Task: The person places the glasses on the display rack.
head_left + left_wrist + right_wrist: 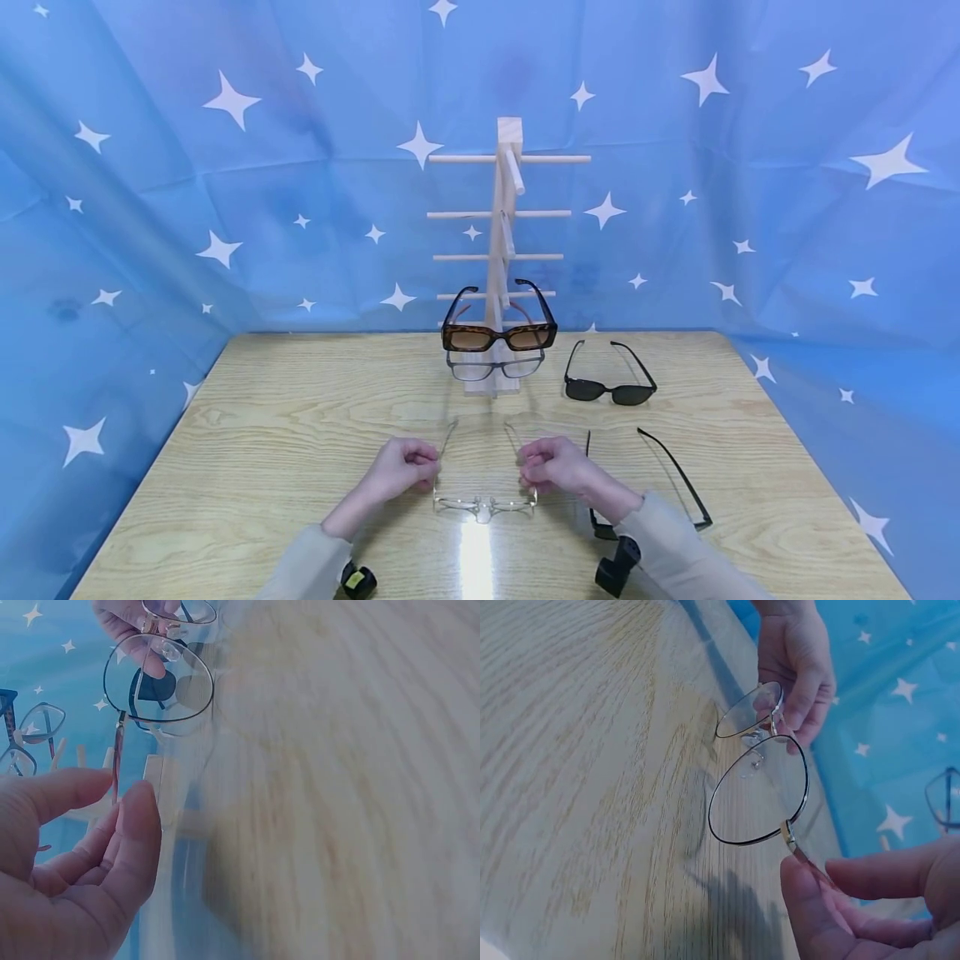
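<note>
Thin metal-rimmed eyeglasses [459, 504] with round clear lenses are held low over the near middle of the table, temples unfolded and pointing away from me. My left hand [405, 467] pinches the left temple between thumb and fingers. On the other side, my right hand [558, 467] pinches the right temple close to its hinge. The right wrist view shows the near lens [759, 793] and its dark rim just beyond the fingertips. In the left wrist view, the temple [118, 754] runs down from the hinge into my fingers.
A wooden display rack [501, 208] with crossbars stands at the back middle. Tortoiseshell sunglasses [498, 337] and grey-framed glasses [491, 365] hang low on it. Black sunglasses [611, 392] lie to its right. Nearer, black-framed glasses [686, 483] lie partly hidden behind my right forearm.
</note>
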The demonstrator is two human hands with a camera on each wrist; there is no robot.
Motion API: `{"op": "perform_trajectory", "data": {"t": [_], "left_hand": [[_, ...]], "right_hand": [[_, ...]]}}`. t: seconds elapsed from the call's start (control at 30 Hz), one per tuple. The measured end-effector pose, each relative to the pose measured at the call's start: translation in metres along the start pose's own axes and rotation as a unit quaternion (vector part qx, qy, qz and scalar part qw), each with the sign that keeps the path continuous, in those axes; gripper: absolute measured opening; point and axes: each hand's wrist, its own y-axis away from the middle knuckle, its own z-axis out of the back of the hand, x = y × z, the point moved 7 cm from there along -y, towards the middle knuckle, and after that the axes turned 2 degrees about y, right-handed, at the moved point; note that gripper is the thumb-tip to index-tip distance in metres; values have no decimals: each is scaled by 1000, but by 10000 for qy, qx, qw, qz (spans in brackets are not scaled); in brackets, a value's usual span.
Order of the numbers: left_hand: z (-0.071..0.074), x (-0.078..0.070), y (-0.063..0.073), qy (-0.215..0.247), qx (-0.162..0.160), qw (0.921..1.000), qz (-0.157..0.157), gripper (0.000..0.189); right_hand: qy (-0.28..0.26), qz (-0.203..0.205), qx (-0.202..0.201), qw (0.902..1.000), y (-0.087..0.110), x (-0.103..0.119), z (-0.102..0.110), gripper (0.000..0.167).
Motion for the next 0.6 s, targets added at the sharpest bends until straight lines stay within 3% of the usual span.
{"op": "perform_trajectory", "data": {"t": [0.33,0.6], "left_hand": [[-4,9,0,679,249,9960,528,29],[-4,9,3,1116,322,9908,697,32]], "right_hand": [[-14,-51,4,10000,0,-2,0,32],[-210,32,103,9997,8,5,2,35]]}}
